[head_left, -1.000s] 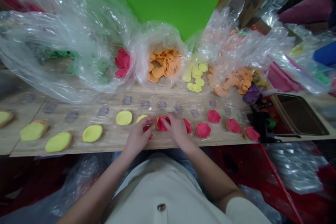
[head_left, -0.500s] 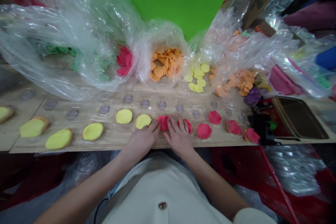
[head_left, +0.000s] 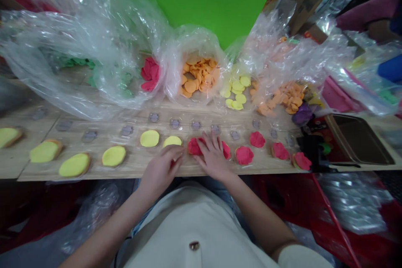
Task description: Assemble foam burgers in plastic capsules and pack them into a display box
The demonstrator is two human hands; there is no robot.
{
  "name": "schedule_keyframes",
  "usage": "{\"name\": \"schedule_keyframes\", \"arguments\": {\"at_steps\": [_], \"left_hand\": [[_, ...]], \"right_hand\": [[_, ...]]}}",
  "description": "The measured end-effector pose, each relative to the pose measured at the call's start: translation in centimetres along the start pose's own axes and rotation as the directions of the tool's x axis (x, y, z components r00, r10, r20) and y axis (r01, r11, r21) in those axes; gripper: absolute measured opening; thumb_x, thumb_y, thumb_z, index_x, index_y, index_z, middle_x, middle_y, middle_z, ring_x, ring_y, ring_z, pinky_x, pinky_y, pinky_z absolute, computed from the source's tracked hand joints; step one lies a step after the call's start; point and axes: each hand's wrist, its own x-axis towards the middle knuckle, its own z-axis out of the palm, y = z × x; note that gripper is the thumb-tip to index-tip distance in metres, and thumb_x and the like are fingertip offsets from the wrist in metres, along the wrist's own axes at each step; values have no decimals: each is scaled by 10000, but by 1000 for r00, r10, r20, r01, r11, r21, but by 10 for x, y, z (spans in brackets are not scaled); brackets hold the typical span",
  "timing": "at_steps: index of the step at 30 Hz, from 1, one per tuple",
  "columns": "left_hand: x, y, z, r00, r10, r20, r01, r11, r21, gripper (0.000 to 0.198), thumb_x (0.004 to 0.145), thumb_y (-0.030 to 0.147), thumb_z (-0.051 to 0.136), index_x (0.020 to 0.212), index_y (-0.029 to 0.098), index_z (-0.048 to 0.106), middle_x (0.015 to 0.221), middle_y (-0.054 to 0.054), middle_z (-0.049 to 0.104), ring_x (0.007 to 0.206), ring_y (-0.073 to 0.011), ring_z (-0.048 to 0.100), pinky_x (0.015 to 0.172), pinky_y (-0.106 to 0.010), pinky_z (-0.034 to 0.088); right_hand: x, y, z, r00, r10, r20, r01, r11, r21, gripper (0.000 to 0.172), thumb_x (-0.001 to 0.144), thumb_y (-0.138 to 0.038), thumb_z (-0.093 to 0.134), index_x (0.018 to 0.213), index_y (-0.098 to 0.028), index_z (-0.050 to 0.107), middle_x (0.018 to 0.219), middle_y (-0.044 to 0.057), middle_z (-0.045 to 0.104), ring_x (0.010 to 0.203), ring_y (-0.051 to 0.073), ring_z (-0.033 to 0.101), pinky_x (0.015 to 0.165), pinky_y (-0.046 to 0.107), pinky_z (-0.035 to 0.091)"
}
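My right hand (head_left: 215, 160) lies with its fingers stretched and apart, touching the table row between two red scalloped foam pieces. One red piece (head_left: 193, 146) sits by its thumb side, and another red piece (head_left: 225, 150) shows partly from under its outer edge. My left hand (head_left: 161, 171) is bent in front of a yellow foam disc (head_left: 172, 140) and covers part of it. A gap shows between its thumb and forefinger, with nothing visible there. Further left, a second yellow disc (head_left: 150, 138) lies on its clear plastic piece.
More yellow discs (head_left: 113, 156) line the table's left, and red pieces (head_left: 244, 155) its right. Behind stand plastic bags holding orange discs (head_left: 202, 77), green pieces (head_left: 78, 63) and red petals (head_left: 150, 74). Loose yellow circles (head_left: 238, 86) and a brown tray (head_left: 362, 140) lie rightward.
My left hand has drawn back leftward from the red piece to the yellow disc. My right hand's fingers have shifted slightly to the right and up, uncovering more of the red piece.
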Motion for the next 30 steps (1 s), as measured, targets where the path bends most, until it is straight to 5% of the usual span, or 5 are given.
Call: {"name": "schedule_keyframes", "arguments": {"at_steps": [4,8,16,24,30], "left_hand": [[0,4,-21,856,-510,78,342,447,-827,245,768,305,575,963,162,614,915,-73,636,668,-123,601,566,-215,496],[5,5,-25,824,-504,260,313,23,-949,328,725,58,529,1037,142,582,1074,-102,606,872,-133,610,681,-204,514],[-2,2,-13,926,-355,128,260,354,-899,357,768,213,606,1112,194,514,1197,-73,556,927,-136,583,766,-241,489],[1,-44,-21,951,-300,-75,270,923,-275,334,754,359,577,1025,164,559,837,-55,654,693,-183,615,633,-291,471],[7,-42,-21,965,-77,-250,163,925,342,318,820,318,505,1108,187,534,967,-96,606,853,-224,593,734,-332,457]], "right_hand": [[-2,-3,-7,990,47,-137,-32,994,106,367,855,-341,465,1174,-174,538,1400,96,361,1355,292,119,1064,532,201],[-7,-24,-18,972,85,-220,8,921,391,286,854,-280,478,1112,-199,570,1231,87,534,1233,228,382,1015,430,339],[33,-63,-9,947,294,126,-243,404,882,193,767,-318,571,868,-161,620,798,35,676,674,144,627,627,271,522],[53,-52,9,986,144,-80,-86,865,495,178,827,-218,504,973,-189,601,916,31,657,830,147,608,757,268,478],[62,-59,19,997,-31,-74,33,999,26,186,887,-191,420,1005,-185,564,920,65,605,914,191,540,819,308,429]]}}
